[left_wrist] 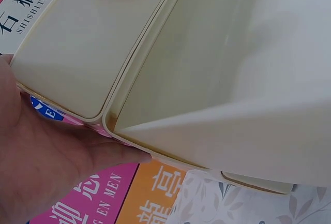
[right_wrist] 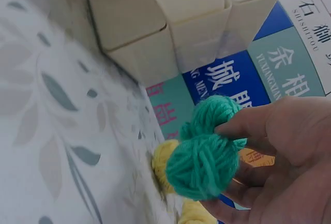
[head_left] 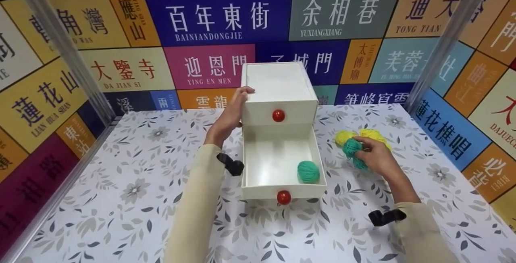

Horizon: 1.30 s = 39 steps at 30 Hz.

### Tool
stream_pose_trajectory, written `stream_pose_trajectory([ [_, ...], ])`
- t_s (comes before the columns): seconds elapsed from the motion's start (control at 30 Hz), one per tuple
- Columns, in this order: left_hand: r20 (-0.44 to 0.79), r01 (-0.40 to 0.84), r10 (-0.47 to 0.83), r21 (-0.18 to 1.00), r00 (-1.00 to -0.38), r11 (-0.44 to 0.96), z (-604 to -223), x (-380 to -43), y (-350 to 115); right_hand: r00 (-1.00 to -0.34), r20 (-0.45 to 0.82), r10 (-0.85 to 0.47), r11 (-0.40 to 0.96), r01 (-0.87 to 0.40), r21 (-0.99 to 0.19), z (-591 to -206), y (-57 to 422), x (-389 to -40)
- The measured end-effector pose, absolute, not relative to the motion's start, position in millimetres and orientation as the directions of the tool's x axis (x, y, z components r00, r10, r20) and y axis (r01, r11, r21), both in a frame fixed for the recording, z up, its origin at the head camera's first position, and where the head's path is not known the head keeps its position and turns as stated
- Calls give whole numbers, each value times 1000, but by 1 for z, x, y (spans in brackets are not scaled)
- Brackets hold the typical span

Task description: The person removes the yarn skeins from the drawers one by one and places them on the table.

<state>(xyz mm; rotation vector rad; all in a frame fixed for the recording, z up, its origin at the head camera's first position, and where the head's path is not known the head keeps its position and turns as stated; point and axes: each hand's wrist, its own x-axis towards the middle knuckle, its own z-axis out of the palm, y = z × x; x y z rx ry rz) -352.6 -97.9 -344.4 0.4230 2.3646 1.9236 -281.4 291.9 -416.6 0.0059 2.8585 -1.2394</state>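
A white two-drawer box [head_left: 278,79] with red knobs stands on the table, its lower drawer [head_left: 266,162] pulled out. One green yarn ball [head_left: 308,172] lies at that drawer's front right. My left hand [head_left: 230,113] holds the box's upper left side, fingers bent over the top edge; in the left wrist view the thumb [left_wrist: 121,151] lies along the side. My right hand [head_left: 377,156], right of the box, grips green yarn; the right wrist view shows two green balls [right_wrist: 201,167] together at the fingers. Yellow yarn balls [head_left: 344,137] lie just behind that hand.
The table [head_left: 133,190] wears a white cloth with grey leaves and flowers. Behind it rises a wall [head_left: 217,17] of coloured name panels. Clear upright posts [head_left: 443,41] stand at both rear corners. The open drawer juts toward the front, between my forearms.
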Motion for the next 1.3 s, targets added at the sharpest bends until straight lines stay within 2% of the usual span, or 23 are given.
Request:
stream_pose_trajectory([
  [0.57, 106, 155, 242, 969, -964, 191, -344, -353, -97, -996, -94, -14, 691, 58, -720, -443, 299, -288],
  [0.87, 104, 153, 249, 971, -963, 184, -345, -352, -97, -983, -175, 52, 631, 169, -757, -430, 292, -284],
  [1.0, 109, 156, 248, 971, -963, 180, -344, -353, -97, -980, -187, 68, 646, 186, -740, -417, 287, -282],
  [1.3, 108, 156, 246, 970, -963, 184, -344, -352, -97, -996, -62, -70, 652, 2, -758, -385, 252, -259],
])
